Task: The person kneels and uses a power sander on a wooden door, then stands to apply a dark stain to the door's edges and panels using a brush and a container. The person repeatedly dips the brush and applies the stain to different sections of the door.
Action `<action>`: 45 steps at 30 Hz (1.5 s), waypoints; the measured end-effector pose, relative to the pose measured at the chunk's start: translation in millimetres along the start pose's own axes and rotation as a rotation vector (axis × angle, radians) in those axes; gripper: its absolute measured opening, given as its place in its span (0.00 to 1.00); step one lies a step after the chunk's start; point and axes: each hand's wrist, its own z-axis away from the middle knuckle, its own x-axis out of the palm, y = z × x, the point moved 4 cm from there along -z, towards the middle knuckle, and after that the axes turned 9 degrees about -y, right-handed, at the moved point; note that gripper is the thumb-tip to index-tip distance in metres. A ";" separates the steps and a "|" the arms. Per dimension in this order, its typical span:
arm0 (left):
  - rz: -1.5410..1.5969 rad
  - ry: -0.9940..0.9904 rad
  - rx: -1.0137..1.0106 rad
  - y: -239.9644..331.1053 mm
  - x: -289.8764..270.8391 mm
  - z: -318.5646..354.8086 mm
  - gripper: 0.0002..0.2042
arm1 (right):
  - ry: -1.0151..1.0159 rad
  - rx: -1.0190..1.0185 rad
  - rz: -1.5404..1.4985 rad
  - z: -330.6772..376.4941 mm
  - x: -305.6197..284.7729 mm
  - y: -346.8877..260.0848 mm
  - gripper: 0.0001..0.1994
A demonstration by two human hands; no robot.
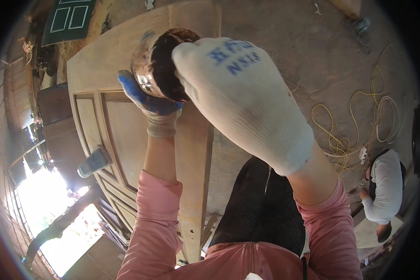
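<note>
**Two gloved hands on a stained tin above a wooden door**

From the head camera, the person holds a round metal tin (161,63), smeared dark brown, up close over a pale wooden door (126,135) that lies flat below. The left hand (149,100), in a blue-palmed glove, is closed around the tin from underneath, fingers curled up its side. The right hand (240,95), in a white knitted glove, covers the tin's mouth from the right; its fingertips are hidden against the dark opening, so I cannot tell whether it grips anything. A grey tool (93,162) rests on the door's panel. A yellow cord (347,128) lies looped on the floor, near another person (385,191) crouching at the right.
</note>
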 end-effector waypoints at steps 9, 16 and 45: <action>-0.005 -0.147 0.109 1.0 7.2 -0.3 0.42 | -0.114 -0.001 0.067 -20.9 19.0 0.7 0.18; 0.127 -0.053 0.080 -2.5 7.6 -2.7 0.40 | -0.050 -0.002 -0.001 -28.4 23.0 1.6 0.12; 0.043 -0.022 0.068 4.3 2.8 -9.9 0.40 | -0.161 0.628 -1.172 4.9 -13.7 50.4 0.10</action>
